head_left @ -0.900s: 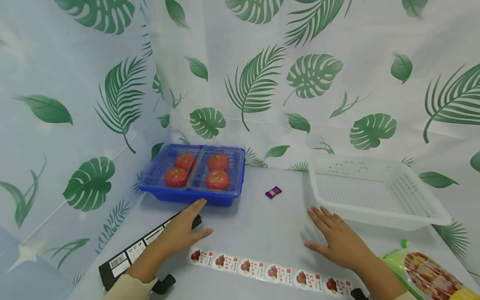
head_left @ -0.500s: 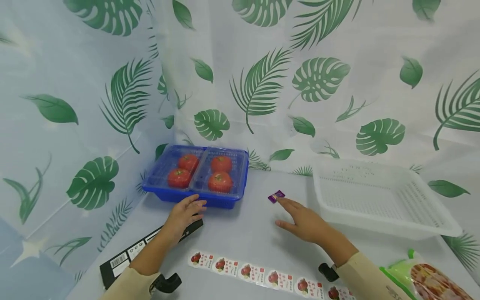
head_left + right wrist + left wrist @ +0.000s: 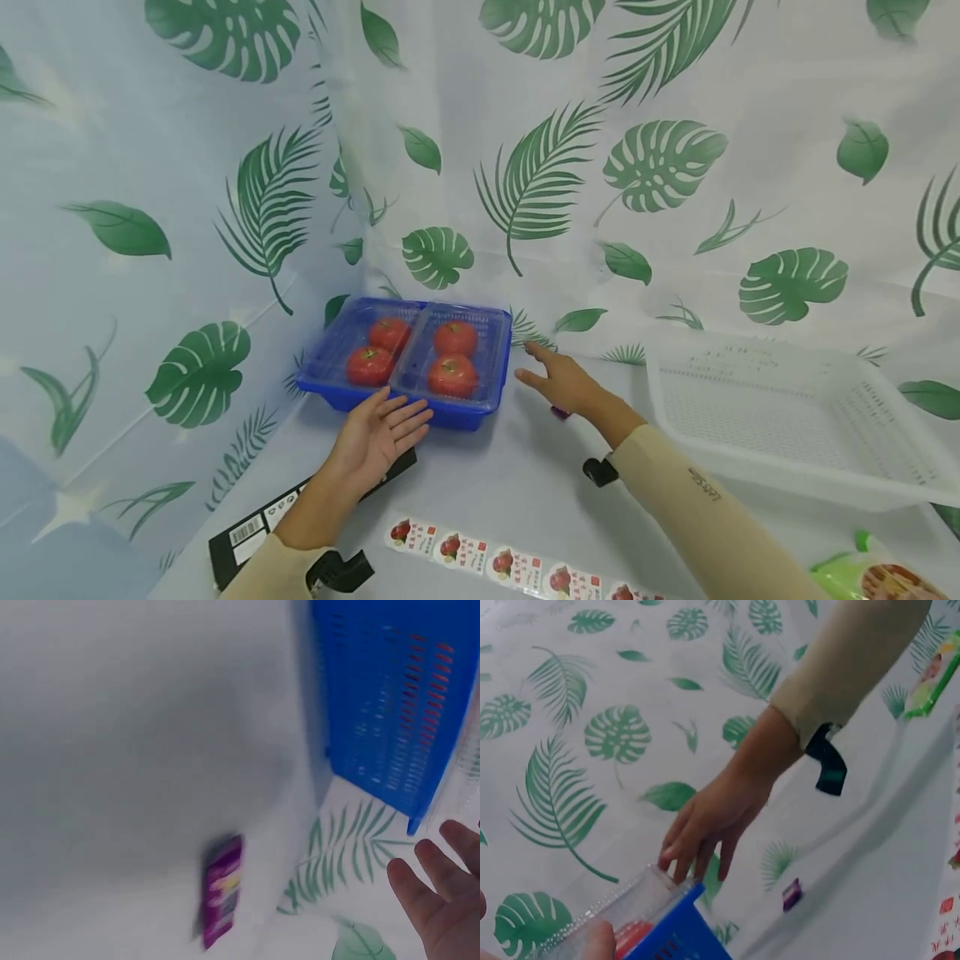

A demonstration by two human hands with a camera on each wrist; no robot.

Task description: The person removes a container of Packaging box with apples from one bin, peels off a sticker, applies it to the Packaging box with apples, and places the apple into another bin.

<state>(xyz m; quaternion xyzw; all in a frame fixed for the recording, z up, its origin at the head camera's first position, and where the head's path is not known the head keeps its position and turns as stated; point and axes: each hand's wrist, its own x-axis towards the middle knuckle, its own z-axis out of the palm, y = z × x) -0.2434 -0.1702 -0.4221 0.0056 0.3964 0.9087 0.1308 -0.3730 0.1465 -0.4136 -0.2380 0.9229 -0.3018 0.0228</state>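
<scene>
A white slotted basket (image 3: 787,408) stands on the table (image 3: 495,475), taken here as the landmark, at its right side against the leaf-printed backdrop (image 3: 600,167). Left of the basket and nearer the front edge lies a strip of fruit-picture labels (image 3: 517,568), with a black barcoded box (image 3: 255,533) further left again. A small purple packet (image 3: 222,889) lies on the cloth left of the basket, and a green-edged food pouch (image 3: 873,575) sits in front of the basket at the right corner.
</scene>
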